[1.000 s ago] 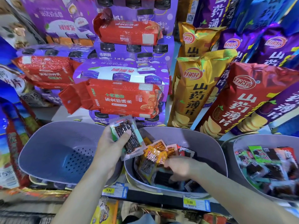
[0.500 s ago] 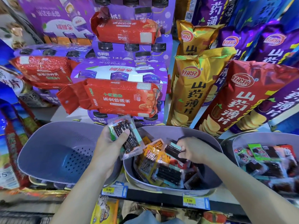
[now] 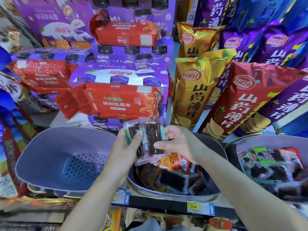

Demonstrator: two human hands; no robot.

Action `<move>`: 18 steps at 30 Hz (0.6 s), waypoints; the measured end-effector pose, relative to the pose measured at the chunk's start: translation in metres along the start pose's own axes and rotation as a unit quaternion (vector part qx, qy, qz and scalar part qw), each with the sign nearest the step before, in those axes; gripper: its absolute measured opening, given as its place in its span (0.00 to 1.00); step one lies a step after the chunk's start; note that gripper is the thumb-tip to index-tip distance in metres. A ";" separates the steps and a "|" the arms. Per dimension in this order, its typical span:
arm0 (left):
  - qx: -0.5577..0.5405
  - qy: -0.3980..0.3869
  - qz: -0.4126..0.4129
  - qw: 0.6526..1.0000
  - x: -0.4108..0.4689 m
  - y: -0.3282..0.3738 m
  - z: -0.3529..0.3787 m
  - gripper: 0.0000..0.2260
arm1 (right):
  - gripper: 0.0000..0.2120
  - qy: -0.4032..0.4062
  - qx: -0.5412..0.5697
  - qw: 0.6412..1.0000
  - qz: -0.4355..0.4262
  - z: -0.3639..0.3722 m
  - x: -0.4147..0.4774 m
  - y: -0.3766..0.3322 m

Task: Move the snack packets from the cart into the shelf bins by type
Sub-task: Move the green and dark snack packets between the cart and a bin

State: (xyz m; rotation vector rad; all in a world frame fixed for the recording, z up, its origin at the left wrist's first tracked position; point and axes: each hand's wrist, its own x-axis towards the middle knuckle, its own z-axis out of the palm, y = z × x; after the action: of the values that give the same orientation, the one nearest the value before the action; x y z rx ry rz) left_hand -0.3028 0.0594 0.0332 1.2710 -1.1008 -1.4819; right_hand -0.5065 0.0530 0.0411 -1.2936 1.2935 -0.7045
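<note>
On shelf [image 3: 158,202], left to right: left bin [image 3: 41,147], middle bin [image 3: 215,152], right bin [image 3: 250,139]. In middle: packet pile [image 3: 171,179]; in right: second pile [image 3: 275,167]. Behind left and middle: stacked boxes [image 3: 120,75]. Behind right: chip bags [image 3: 191,90].

Left bin [image 3: 41,160] is wide open from above, a straight drop to its perforated floor, with only the red rice pack [image 3: 116,102] jutting out just behind its back rim. Middle bin [image 3: 215,145] is the tight one: left hand [image 3: 126,147] and right hand [image 3: 176,142] sit together over its back half gripping dark snack packets [image 3: 150,139], and loose packets [image 3: 171,179] are heaped below, so the only way in is from the front edge. Right bin [image 3: 266,139] is open on top but packed with mixed packets [image 3: 275,167], and the red chip bag [image 3: 241,104] leans just behind its back rim.
</note>
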 end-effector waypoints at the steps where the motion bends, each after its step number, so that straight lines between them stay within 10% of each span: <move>1: 0.006 0.000 0.002 1.000 0.000 0.000 0.000 0.14 | 0.16 0.002 0.004 1.000 0.000 0.003 0.001 -0.001; 9: 0.024 0.030 -0.017 0.999 0.008 -0.008 -0.023 0.16 | 0.17 -0.067 -0.134 0.986 0.077 -0.011 0.011 0.036; 18: -0.011 0.064 -0.025 0.998 0.009 -0.006 -0.035 0.16 | 0.21 -0.200 -0.533 0.808 0.153 0.018 0.010 0.085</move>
State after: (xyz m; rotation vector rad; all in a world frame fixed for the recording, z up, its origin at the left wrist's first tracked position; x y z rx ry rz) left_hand -0.2698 0.0497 0.0224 1.3681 -0.9717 -1.4245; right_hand -0.5104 0.0674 -0.0451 -1.8858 1.5141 0.6496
